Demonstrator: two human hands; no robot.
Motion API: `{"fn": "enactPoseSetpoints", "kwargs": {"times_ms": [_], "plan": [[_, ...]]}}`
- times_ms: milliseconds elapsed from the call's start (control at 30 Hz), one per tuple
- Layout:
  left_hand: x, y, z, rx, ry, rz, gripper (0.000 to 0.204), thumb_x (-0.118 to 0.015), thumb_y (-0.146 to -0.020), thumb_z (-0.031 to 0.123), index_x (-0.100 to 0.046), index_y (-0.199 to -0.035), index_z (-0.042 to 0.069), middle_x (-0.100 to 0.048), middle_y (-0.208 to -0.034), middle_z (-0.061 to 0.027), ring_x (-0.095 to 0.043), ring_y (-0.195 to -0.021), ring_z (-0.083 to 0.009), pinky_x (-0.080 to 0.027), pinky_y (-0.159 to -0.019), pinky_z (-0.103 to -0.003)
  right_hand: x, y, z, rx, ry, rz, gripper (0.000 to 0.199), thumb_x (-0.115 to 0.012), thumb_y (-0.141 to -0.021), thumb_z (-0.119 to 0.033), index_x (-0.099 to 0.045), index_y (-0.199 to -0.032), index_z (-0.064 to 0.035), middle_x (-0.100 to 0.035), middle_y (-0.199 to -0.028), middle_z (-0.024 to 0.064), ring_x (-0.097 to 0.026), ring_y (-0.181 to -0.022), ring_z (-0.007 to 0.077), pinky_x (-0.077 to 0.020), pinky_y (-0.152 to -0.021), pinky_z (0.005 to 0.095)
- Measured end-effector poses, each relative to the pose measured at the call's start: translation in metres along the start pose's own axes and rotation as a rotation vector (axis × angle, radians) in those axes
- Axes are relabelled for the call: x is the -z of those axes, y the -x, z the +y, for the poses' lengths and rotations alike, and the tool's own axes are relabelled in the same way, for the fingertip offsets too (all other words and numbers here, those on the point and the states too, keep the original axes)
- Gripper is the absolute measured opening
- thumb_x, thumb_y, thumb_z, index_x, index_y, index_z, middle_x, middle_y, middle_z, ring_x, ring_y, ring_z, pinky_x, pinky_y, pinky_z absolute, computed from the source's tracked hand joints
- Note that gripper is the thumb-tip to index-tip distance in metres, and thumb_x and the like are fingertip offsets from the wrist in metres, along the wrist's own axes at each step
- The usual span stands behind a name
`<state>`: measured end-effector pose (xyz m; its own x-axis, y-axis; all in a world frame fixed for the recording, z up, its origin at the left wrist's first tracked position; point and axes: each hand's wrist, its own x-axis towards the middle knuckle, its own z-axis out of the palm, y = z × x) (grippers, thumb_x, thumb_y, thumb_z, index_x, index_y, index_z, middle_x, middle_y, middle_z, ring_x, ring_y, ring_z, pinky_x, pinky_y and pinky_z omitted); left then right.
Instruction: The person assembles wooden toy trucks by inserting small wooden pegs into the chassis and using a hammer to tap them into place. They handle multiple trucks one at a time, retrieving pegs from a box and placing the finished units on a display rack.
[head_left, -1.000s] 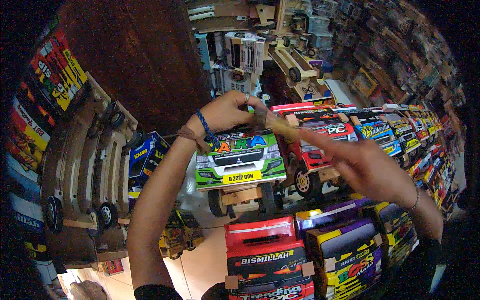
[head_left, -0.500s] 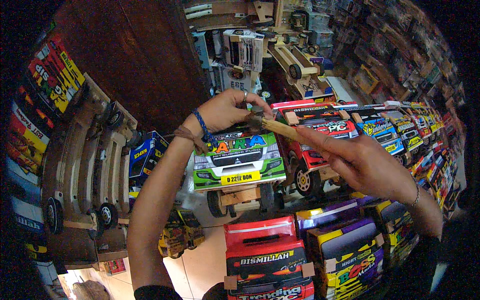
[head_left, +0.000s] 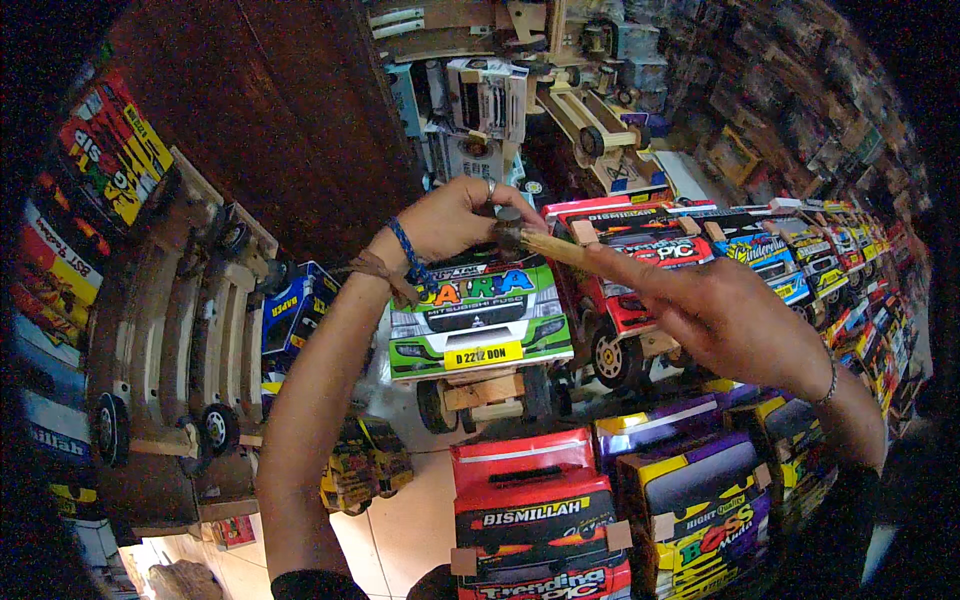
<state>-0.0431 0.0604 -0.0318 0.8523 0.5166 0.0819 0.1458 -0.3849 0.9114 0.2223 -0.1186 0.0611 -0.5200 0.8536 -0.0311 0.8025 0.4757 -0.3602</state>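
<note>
A toy truck with a green and white cab front [head_left: 480,335] and a yellow number plate stands before me on black wheels. My left hand [head_left: 450,220], with a blue braided cord on its wrist, rests at the top of its cab. Those fingers are curled together, and whatever they pinch is hidden behind the hammer head. In my right hand [head_left: 715,315] is a hammer [head_left: 553,247] with a pale wooden handle, the index finger stretched along it. Its dark metal head lies right beside my left fingertips, over the cab top.
A red toy truck [head_left: 625,265] stands close on the right, heading a row of similar trucks. Nearer me are a red cab [head_left: 540,520] and a purple-yellow cab [head_left: 695,500]. Wooden truck frames [head_left: 185,330] lean at left beside a dark brown panel [head_left: 260,110].
The hammer handle and my right hand have shifted slightly up and left. My left hand stays at the cab top.
</note>
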Motion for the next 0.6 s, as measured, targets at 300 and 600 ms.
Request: {"fn": "enactPoseSetpoints", "kwargs": {"times_ms": [300,600], "plan": [[-0.002,0.003,0.004,0.082,-0.038,0.076,0.026,-0.072,-0.092,0.019,-0.07,-0.113,0.002,-0.073,-0.103,-0.0028,-0.066,-0.093,-0.0111,-0.051,-0.089,-0.027,0.008,0.006,0.002,-0.081,0.038,0.085,0.062,-0.056,-0.092,-0.003,-0.044,-0.15,-0.019,-0.067,-0.086,0.019,-0.065,-0.069,0.0363,-0.0511,-0.065,0.0435],[-0.007,0.001,0.01,0.078,-0.016,0.11,0.029,-0.067,-0.097,0.028,-0.07,-0.119,0.008,-0.069,-0.097,0.0029,-0.062,-0.085,-0.0066,-0.051,-0.078,-0.025,0.019,0.068,0.008,-0.221,-0.028,0.297,0.057,-0.052,-0.097,-0.005,-0.041,-0.152,-0.0183,-0.068,-0.089,0.0154,-0.052,-0.056,0.0194,-0.0439,-0.059,0.0308]]}}
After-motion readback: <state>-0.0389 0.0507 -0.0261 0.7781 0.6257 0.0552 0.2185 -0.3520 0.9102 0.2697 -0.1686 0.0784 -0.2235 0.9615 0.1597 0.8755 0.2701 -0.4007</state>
